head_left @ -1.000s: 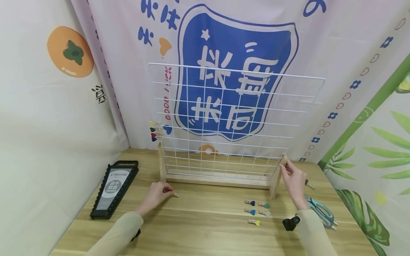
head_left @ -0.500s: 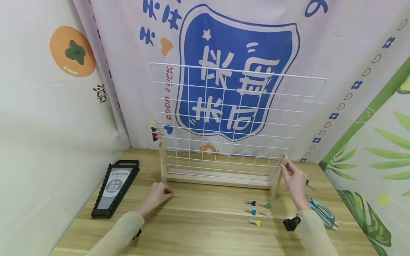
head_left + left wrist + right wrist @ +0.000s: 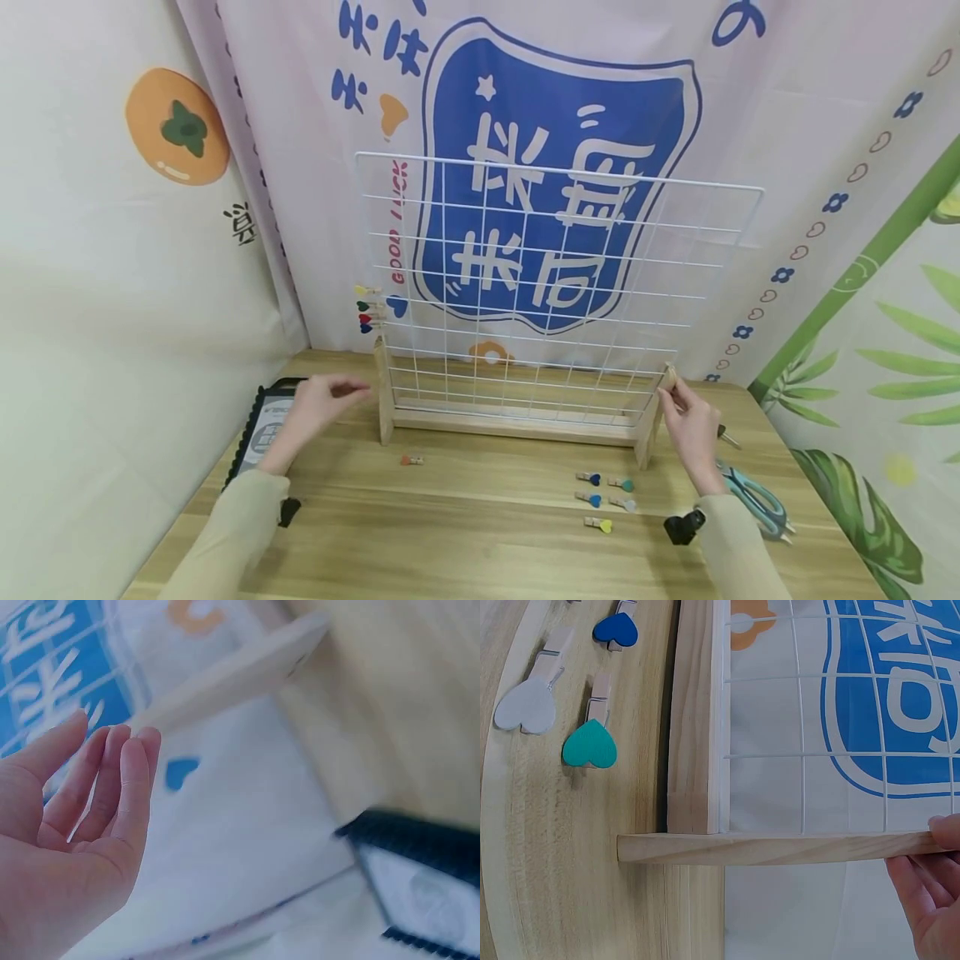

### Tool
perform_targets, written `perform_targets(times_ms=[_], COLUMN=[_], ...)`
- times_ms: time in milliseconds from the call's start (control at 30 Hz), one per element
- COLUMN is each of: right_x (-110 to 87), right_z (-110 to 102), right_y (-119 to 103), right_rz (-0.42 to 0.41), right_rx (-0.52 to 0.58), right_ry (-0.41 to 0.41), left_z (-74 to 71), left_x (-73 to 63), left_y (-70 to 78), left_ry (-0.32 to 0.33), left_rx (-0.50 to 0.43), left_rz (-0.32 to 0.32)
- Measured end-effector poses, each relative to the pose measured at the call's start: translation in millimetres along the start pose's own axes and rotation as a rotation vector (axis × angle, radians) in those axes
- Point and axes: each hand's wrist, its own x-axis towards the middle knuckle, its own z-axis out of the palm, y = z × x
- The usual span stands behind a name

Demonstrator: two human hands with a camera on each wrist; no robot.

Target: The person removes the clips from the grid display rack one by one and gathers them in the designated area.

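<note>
A white wire grid (image 3: pixel 525 258) stands upright in a wooden stand (image 3: pixel 517 423). My right hand (image 3: pixel 690 421) pinches the top of the stand's right post (image 3: pixel 780 849) between thumb and fingers. Just left of the other post, my left hand (image 3: pixel 82 817) is raised above the table, fingers loosely bent and holding nothing. Several heart clothespins (image 3: pixel 365 318) are clipped along the grid's left edge, yellow, green, red and dark blue. An orange-red heart clothespin (image 3: pixel 411 460) lies on the table in front of the stand.
More heart clothespins lie at the front right, among them a teal clothespin (image 3: pixel 590 742) and a white clothespin (image 3: pixel 526 705). Scissors (image 3: pixel 756 500) with light blue handles lie beside my right forearm. A black-edged case (image 3: pixel 258 433) is partly behind my left arm. Printed curtains hang behind.
My left hand has let go of the orange-red clothespin, leaving it on the table, and has risen up and to the left. My right hand stays on the post.
</note>
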Motion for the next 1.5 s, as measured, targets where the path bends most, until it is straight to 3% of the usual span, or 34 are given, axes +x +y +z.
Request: perform_targets(times_ms=[200, 300, 400, 567, 733, 1167, 1500], right_x=[-0.6, -0.8, -0.4, 0.0, -0.6, -0.2, -0.5], right_z=[-1, -1, -2, -1, 1, 0, 1], right_y=[2, 2, 3, 2, 2, 2, 4], right_rz=[-0.001, 0.004, 0.007, -0.001, -0.005, -0.007, -0.002], right_rx=[0.006, 0.012, 0.008, 0.001, 0.003, -0.012, -0.025], right_ry=[0.001, -0.004, -0.009, -0.006, -0.001, -0.002, -0.002], left_z=[-37.8, -47.6, -52.3, -54.4, -53.4, -49.8, -51.1], left_x=[16.5, 31.0, 44.6, 60.8, 69.4, 76.0, 76.3], left_y=[13.5, 21.0, 30.9, 46.2, 51.0, 54.4, 53.3], left_ry=[0.124, 0.194, 0.247, 0.271, 0.302, 0.37, 0.444], left_rx=[-0.093, -0.165, -0.167, -0.138, -0.116, -0.103, -0.092], left_rz=[0.017, 0.034, 0.043, 0.063, 0.079, 0.074, 0.123])
